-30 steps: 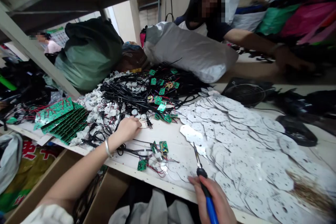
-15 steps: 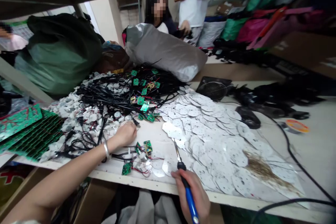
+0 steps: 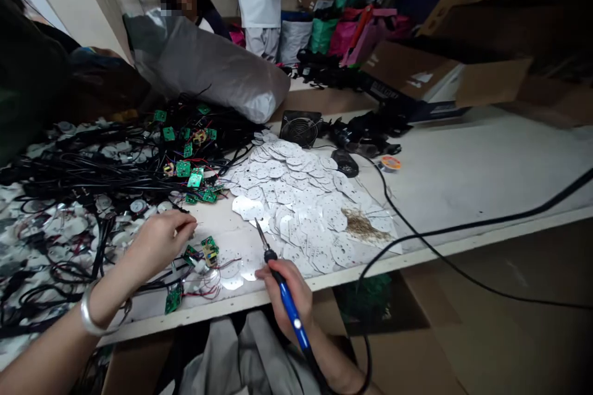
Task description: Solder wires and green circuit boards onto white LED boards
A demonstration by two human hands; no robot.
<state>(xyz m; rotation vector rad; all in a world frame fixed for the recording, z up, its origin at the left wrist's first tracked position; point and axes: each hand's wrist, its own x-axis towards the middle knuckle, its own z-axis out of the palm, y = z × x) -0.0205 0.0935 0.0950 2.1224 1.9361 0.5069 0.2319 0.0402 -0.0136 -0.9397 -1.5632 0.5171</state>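
Soldering iron (image 3: 280, 287), blue handle, lower centre of frame: the right hand (image 3: 300, 294) is closed around the handle at the counter's near edge, and the metal tip points up-left over the small gap between the white discs (image 3: 301, 197) and the small green circuit boards (image 3: 210, 250). Whether the tip touches the counter (image 3: 463, 173) cannot be told. The iron's black cord (image 3: 445, 231) runs from the bottom edge up and off to the right. Left hand (image 3: 155, 245), lower left: fingers drawn together, thumb and forefinger pinching a thin wire (image 3: 196, 224); what the wire joins is too small to tell. A silver bracelet (image 3: 90, 321) sits on that wrist. The circuit boards lie just right of and below the left hand, with red and white leads attached. The discs spread in an overlapping pile at centre; a brown clump of wire trimmings (image 3: 364, 225) lies on its right edge. A tangle of black cables (image 3: 92, 166) with more green boards fills the left. Behind, upper centre: a grey bag (image 3: 208, 71), a small fan (image 3: 300, 129), and a solder spool (image 3: 390, 163) to its right. Two other people stand at the top edge.
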